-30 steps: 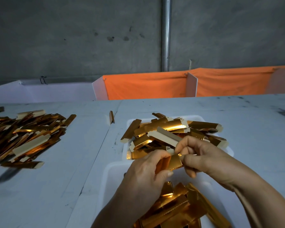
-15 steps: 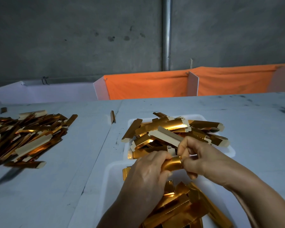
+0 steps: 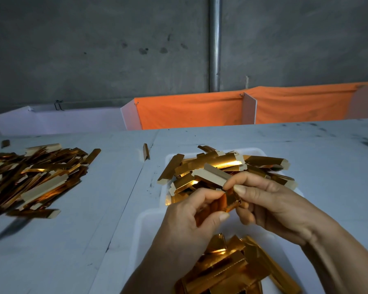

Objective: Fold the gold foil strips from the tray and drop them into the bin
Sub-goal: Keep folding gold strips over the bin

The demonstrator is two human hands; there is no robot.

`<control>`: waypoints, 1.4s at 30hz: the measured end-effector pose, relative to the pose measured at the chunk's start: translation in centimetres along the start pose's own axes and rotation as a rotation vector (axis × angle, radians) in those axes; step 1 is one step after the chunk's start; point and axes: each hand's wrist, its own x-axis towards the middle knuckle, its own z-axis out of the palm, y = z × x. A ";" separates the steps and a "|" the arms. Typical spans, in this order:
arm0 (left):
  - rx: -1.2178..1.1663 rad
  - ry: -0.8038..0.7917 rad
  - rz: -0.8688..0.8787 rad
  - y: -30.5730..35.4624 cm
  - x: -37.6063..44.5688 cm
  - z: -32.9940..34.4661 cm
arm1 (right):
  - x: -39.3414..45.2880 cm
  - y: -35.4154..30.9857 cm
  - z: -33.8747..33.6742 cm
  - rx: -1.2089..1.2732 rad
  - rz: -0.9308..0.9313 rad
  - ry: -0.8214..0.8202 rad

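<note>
A gold foil strip [image 3: 228, 201] is pinched between curled fingers of the left hand [image 3: 191, 221] and right hand [image 3: 272, 206] — held above a white bin [image 3: 145, 225] of folded strips, just before the heaped tray [image 3: 253, 150].

My left hand [image 3: 191, 217] comes up from below with its back toward me, fingers curled and thumb pressing inward in a pinch. My right hand [image 3: 270, 200] reaches in from the right, thumb on top and fingers curled beneath, its fingertips meeting my left hand's.
</note>
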 end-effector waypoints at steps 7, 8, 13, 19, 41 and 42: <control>-0.085 -0.033 -0.012 0.1 -0.1 -0.1 | 0.2 0.4 0.2 -0.061 -0.024 0.034; -0.127 -0.040 -0.011 0.1 -0.1 -0.1 | 0.1 0.4 0.1 0.008 -0.007 0.004; -0.236 -0.068 -0.001 0.3 -0.1 -0.2 | 0.0 0.3 0.0 0.121 0.032 -0.041; -0.242 -0.063 0.023 0.3 0.0 -0.3 | 0.2 0.3 0.7 -0.120 -0.077 0.103; -0.181 -0.050 -0.062 0.0 0.0 0.3 | 0.3 0.7 1.1 -0.151 -0.033 0.138; -0.188 -0.050 -0.080 0.0 0.1 0.4 | 0.3 0.6 1.1 -0.144 -0.013 0.141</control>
